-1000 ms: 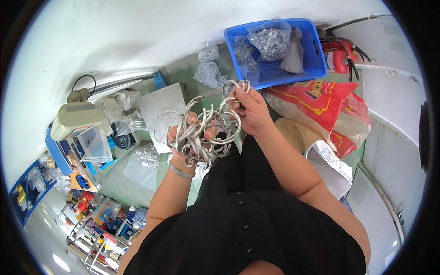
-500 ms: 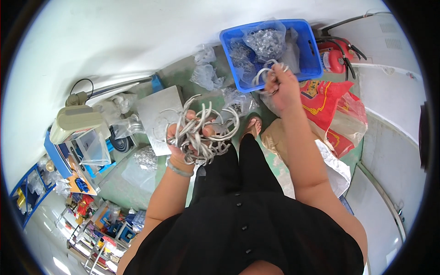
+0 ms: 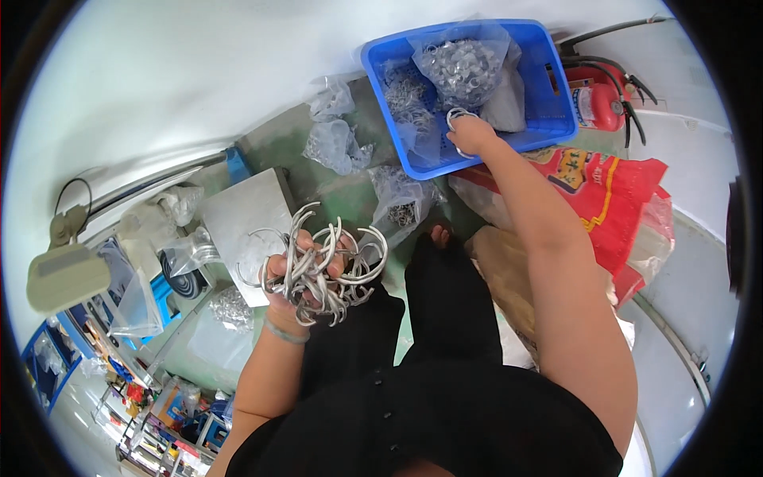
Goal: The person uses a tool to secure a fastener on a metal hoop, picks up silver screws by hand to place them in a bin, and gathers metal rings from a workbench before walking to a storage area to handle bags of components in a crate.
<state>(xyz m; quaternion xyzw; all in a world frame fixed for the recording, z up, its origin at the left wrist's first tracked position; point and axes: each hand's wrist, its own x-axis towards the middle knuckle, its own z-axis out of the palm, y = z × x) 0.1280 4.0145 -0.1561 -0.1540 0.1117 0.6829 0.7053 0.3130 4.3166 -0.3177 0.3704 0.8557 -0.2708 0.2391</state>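
A tangled bunch of silver C-shaped metal rings (image 3: 327, 266) is held in my left hand (image 3: 280, 296), in front of my legs, with my fingers curled up among them. My right hand (image 3: 474, 137) reaches over the near rim of a blue plastic crate (image 3: 435, 168). A few similar rings (image 3: 456, 116) stick out from its closed fingertips. Inside the crate lie clear plastic bags of small shiny metal parts (image 3: 462, 73) and a whitish wrapped bundle (image 3: 505, 110).
Clear bags (image 3: 339, 147) lie on the green floor left of the crate. A grey flat-topped box (image 3: 238, 219) stands near my left hand. Beyond the crate's right side is a red fire extinguisher (image 3: 608, 110); a red printed sack (image 3: 616, 207) lies below it.
My right hand has gone lower and further over the crate with its rings. My left hand, still holding the bunch, appears lower and further left as the view shifted.
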